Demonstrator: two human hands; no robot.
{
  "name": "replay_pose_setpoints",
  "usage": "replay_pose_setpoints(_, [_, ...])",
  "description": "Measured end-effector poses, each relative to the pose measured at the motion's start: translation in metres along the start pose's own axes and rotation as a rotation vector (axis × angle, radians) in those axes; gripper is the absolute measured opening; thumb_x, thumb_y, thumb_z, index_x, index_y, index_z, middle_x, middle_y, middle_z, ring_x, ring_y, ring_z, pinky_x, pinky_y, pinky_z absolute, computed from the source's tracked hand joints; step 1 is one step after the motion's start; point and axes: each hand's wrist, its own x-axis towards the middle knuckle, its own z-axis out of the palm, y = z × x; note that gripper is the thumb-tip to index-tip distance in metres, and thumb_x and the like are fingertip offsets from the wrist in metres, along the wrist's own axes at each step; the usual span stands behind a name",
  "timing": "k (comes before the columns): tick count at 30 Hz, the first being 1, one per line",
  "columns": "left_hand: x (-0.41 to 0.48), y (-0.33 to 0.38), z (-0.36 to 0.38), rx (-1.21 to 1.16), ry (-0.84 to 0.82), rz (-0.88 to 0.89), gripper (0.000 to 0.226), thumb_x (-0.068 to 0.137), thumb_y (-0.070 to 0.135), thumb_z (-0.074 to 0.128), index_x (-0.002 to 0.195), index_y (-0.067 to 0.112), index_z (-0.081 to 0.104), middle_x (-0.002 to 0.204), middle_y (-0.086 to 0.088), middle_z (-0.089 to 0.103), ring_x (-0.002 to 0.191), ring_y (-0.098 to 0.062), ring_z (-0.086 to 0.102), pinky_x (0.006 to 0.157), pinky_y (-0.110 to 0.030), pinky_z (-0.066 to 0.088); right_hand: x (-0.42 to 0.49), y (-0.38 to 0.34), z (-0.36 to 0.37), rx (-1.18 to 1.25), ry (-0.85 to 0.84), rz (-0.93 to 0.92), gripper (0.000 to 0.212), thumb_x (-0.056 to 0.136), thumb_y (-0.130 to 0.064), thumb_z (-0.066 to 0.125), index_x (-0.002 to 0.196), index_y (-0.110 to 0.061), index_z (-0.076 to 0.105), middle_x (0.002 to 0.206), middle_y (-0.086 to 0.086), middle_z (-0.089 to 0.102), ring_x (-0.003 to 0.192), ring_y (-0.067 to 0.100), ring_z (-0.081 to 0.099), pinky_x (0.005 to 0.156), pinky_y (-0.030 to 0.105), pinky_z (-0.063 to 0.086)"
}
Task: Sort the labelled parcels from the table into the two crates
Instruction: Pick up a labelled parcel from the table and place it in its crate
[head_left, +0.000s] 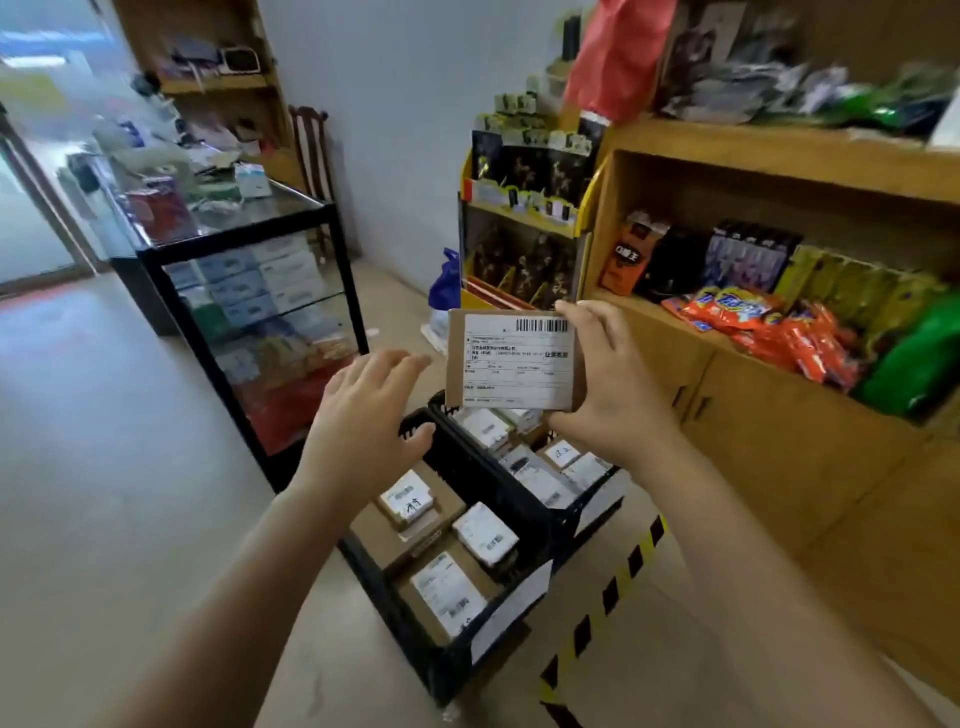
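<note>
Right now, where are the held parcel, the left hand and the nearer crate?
held parcel (517, 364): head view, white label.
left hand (363, 421): head view, its back.
nearer crate (441, 670): head view, black front wall.

Of the person only the two arms are seen, and both are bare. The left forearm (244, 577) and the right forearm (753, 551) show uncovered skin from the wrist down to the lower edge of the picture, where the wide-angle view makes them look very broad. The left hand (363, 410) is seen from its back, with slim fingers whose tips are a little blurred, and the right hand (608, 384) is seen mostly from the back and the thumb side, with smooth knuckles and a narrow wrist.
</note>
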Motion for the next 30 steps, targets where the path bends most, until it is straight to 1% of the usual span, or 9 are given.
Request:
replay_pose_setpoints(3, [0.027,0.025,0.029,-0.039,-0.029,0.047,0.062,0.078,0.031,0.072,0.135,0.021,0.049,0.132,-0.002,0.051,0.125,-0.026,0.045,0.107,-0.045,0.033,0.0,0.041,-0.012,-0.035,0.009,0.051,0.099,0.068,-0.021,0.082,0.15,-0.026,0.026,0.152,-0.004,0.018,0.136,0.02,0.031,0.094,0.038,0.048])
replay_pose_setpoints(7, [0.067,0.065,0.066,-0.056,-0.03,0.063,0.062,0.078,0.029,0.071,0.135,0.021,0.049,0.132,-0.002,0.051,0.126,-0.026,0.043,0.107,-0.044,0.033,0.01,0.102,-0.03,-0.051,0.009,0.098,0.099,0.068,-0.023,0.082,0.149,-0.027,0.025,0.151,-0.003,0.019,0.135,0.019,0.03,0.099,0.038,0.044])
replay_pose_setpoints(10, [0.098,0.097,0.095,-0.08,-0.02,0.043,0.062,0.076,0.028,0.074,0.133,0.02,0.051,0.131,-0.003,0.052,0.125,-0.027,0.045,0.106,-0.045,0.034,0.027,0.15,-0.045,-0.049,-0.009,0.105,0.098,0.07,-0.022,0.082,0.15,-0.027,0.025,0.15,-0.002,0.019,0.135,0.018,0.029,0.101,0.036,0.04])
replay_pose_setpoints(15, [0.142,0.143,0.143,-0.081,-0.039,-0.019,0.064,0.077,0.029,0.073,0.136,0.018,0.05,0.133,-0.004,0.051,0.127,-0.026,0.045,0.107,-0.046,0.035,0.061,0.222,-0.062,-0.029,-0.076,0.099,0.099,0.068,-0.021,0.081,0.149,-0.029,0.024,0.149,-0.005,0.019,0.136,0.017,0.027,0.104,0.038,0.041])
replay_pose_setpoints(17, [0.154,0.154,0.159,-0.093,-0.042,-0.048,0.063,0.076,0.027,0.074,0.135,0.017,0.051,0.131,-0.005,0.053,0.124,-0.027,0.047,0.105,-0.047,0.037,0.074,0.244,-0.064,-0.024,-0.098,0.089,0.1,0.068,-0.02,0.082,0.149,-0.029,0.023,0.149,-0.006,0.018,0.137,0.016,0.026,0.104,0.037,0.04])
replay_pose_setpoints(20, [0.167,0.161,0.18,-0.088,-0.045,-0.077,0.063,0.072,0.025,0.078,0.13,0.015,0.055,0.126,-0.005,0.056,0.117,-0.03,0.052,0.101,-0.048,0.04,0.093,0.27,-0.061,-0.016,-0.133,0.058,0.099,0.069,-0.018,0.082,0.149,-0.027,0.025,0.149,-0.005,0.019,0.134,0.013,0.027,0.1,0.028,0.035])
replay_pose_setpoints(23, [0.178,0.161,0.196,-0.061,-0.07,-0.109,0.063,0.072,0.026,0.078,0.13,0.015,0.055,0.124,-0.005,0.056,0.116,-0.03,0.051,0.101,-0.048,0.04,0.112,0.287,-0.051,0.007,-0.171,0.029,0.1,0.068,-0.016,0.082,0.149,-0.026,0.025,0.148,-0.008,0.019,0.124,0.002,0.024,0.093,0.023,0.033])
replay_pose_setpoints(26, [0.191,0.154,0.209,-0.037,-0.093,-0.127,0.062,0.074,0.028,0.077,0.131,0.016,0.054,0.125,-0.005,0.055,0.118,-0.03,0.05,0.102,-0.047,0.039,0.133,0.301,-0.035,0.033,-0.21,0.021,0.1,0.069,-0.015,0.082,0.15,-0.028,0.024,0.149,-0.009,0.018,0.122,0.001,0.022,0.092,0.023,0.034])
replay_pose_setpoints(30, [0.213,0.136,0.226,-0.025,-0.128,-0.18,0.064,0.076,0.03,0.075,0.134,0.018,0.051,0.13,-0.005,0.053,0.122,-0.03,0.048,0.104,-0.048,0.037,0.164,0.315,-0.008,0.056,-0.236,0.001,0.099,0.067,-0.016,0.081,0.148,-0.028,0.026,0.148,-0.008,0.02,0.131,0.013,0.032,0.091,0.032,0.047])
